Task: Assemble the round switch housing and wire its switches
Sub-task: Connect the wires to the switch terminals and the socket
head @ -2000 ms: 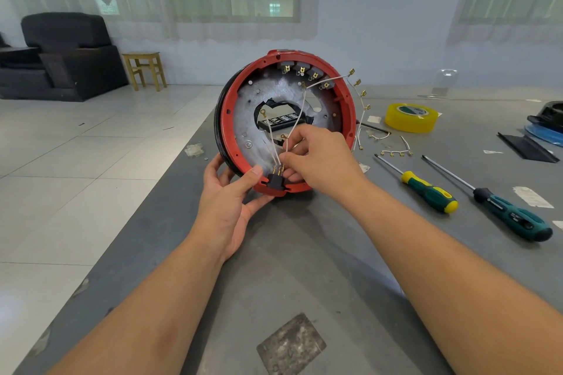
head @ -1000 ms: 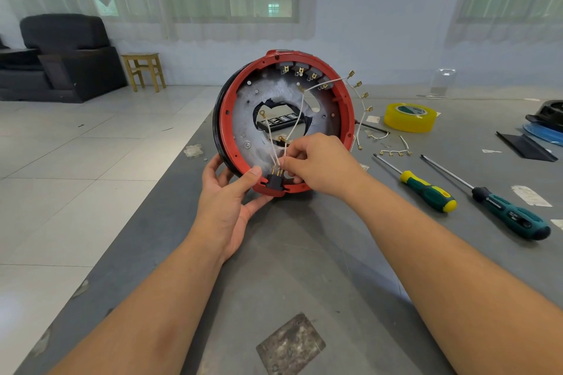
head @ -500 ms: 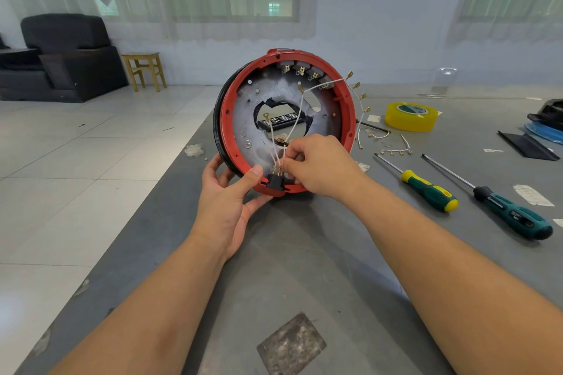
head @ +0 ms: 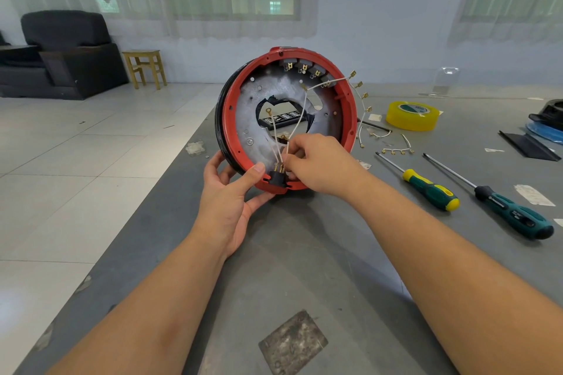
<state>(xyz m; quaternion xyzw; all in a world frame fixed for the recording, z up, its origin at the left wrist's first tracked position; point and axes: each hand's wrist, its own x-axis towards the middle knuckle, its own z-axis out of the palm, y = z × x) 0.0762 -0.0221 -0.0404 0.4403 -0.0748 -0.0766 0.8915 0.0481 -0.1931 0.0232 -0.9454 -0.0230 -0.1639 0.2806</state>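
Note:
The round switch housing (head: 341, 82), a red ring around a grey metal plate, stands on edge on the grey table. My left hand (head: 227, 192) grips its lower left rim, thumb beside a black switch (head: 276, 179) set in the bottom of the rim. My right hand (head: 316, 163) pinches a white wire (head: 300, 119) just above the switch's brass terminals. More white wires with brass connectors (head: 361, 91) fan out past the right rim. Several switches (head: 304, 67) sit along the top inside of the ring.
On the table to the right lie a yellow-green screwdriver (head: 426, 189), a dark green screwdriver (head: 505, 210), loose wires with terminals (head: 393, 149) and a yellow tape roll (head: 411, 116). Black and blue parts (head: 545, 128) lie at the far right. The table's left edge (head: 146, 222) drops to a tiled floor.
My right hand has moved slightly down toward the black switch with the wire. The housing and my left hand have stayed in place.

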